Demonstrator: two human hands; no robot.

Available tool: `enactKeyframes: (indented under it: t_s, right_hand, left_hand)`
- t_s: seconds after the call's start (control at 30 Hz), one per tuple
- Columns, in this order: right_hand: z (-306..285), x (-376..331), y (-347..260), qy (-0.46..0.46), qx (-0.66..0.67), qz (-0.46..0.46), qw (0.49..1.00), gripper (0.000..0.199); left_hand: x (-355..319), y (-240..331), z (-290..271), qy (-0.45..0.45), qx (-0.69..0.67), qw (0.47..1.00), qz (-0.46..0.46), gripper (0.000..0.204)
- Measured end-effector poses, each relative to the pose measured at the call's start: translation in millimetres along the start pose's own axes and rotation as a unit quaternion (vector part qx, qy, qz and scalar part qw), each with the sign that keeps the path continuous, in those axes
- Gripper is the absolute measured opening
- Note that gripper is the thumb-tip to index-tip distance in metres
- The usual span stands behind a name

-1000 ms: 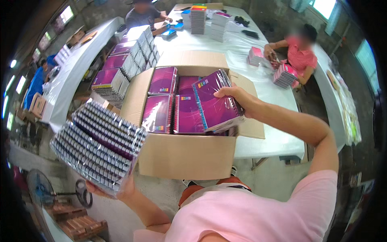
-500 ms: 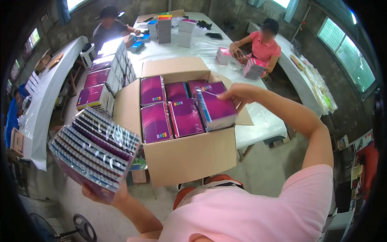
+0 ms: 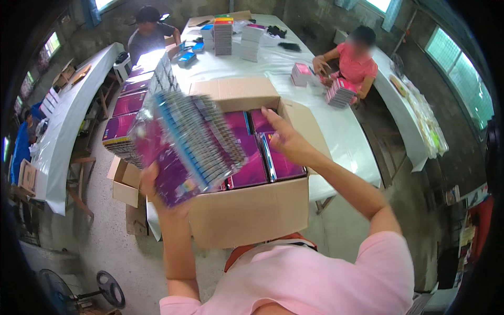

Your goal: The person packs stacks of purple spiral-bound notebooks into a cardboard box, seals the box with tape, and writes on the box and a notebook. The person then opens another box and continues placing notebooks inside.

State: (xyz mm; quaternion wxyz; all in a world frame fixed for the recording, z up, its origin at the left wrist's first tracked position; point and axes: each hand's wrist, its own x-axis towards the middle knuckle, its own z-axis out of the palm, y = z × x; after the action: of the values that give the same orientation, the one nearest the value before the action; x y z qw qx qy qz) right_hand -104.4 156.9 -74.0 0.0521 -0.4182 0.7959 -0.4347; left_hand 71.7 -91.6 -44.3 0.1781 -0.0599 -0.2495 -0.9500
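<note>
An open cardboard box stands in front of me, filled with purple wrapped packs. My left hand grips a shrink-wrapped bundle of purple booklets from below and holds it tilted over the box's left side, blurred by motion. My right hand reaches into the right part of the box with fingers spread, resting on the top edge of a standing purple pack. I cannot tell whether it grips that pack.
Behind the box runs a long white table with stacks of booklets. A person in pink sits at its right side; another in grey at the far left. More purple bundles lie left, with small cartons on the floor.
My left hand has swung the bundle up from the lower left to over the box. My right hand has set its pack down into the box's right side.
</note>
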Motion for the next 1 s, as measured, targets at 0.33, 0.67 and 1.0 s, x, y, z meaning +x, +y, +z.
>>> enactKeyframes:
  t_s: [0.33,0.67,1.0]
  right_hand:
    - [15.4,99.4,0.7,0.142,0.385,0.199,0.890,0.078]
    - [-2.0,136.0,23.9,-0.255,-0.223,0.279,0.899,0.075]
    - [-73.7,92.1,40.3,0.058,0.122,0.082,0.987,0.067]
  left_hand:
    - [121.5,-67.3,-5.0,0.044,0.027,0.988,-0.145,0.029]
    - [131.2,-21.8,12.6,0.073,0.095,0.991,-0.056,0.024]
    - [168.1,-79.5,-8.2,-0.182,0.837,0.510,-0.076,0.083]
